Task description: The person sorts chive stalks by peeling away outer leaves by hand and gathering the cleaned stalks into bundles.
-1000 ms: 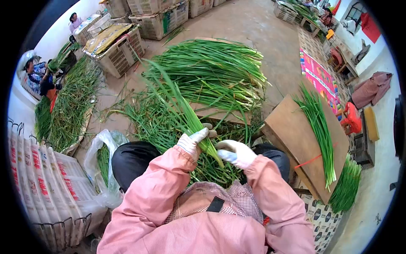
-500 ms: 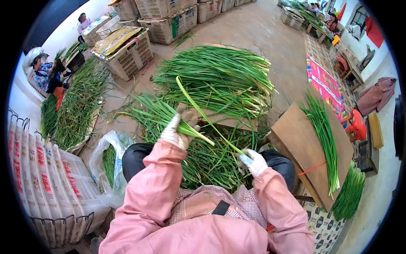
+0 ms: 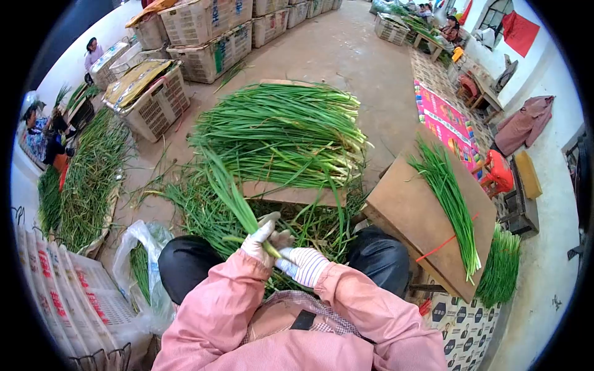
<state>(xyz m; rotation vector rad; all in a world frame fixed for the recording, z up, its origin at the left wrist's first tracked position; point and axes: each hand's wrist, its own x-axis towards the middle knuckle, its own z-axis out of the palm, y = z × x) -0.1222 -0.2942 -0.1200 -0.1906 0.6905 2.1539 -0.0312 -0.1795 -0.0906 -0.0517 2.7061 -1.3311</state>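
My left hand (image 3: 261, 242), in a white glove, is closed around a small bunch of garlic chives (image 3: 232, 195). Its leaves point up and away, its pale ends toward me. Against those lower ends my right hand (image 3: 303, 266), in a white glove with blue stripes, is closed; its fingertips are partly hidden. A big pile of garlic chives (image 3: 278, 136) lies beyond my hands on a wooden board (image 3: 297, 194). Loose green leaves (image 3: 207, 216) cover the floor between my knees and that board.
To the right, a tilted wooden board (image 3: 399, 198) bears a bunch of chives (image 3: 448, 210) and a red tie (image 3: 436, 248). Another bunch (image 3: 498, 269) stands beside it. Plastic crates (image 3: 151, 102) are at the back left, white baskets (image 3: 80, 297) at the near left. Other people sit farther off.
My right hand has moved left to the lower ends of the bunch; the long single stalk it held is no longer seen there. The bunch has swung more upright, and the view has shifted.
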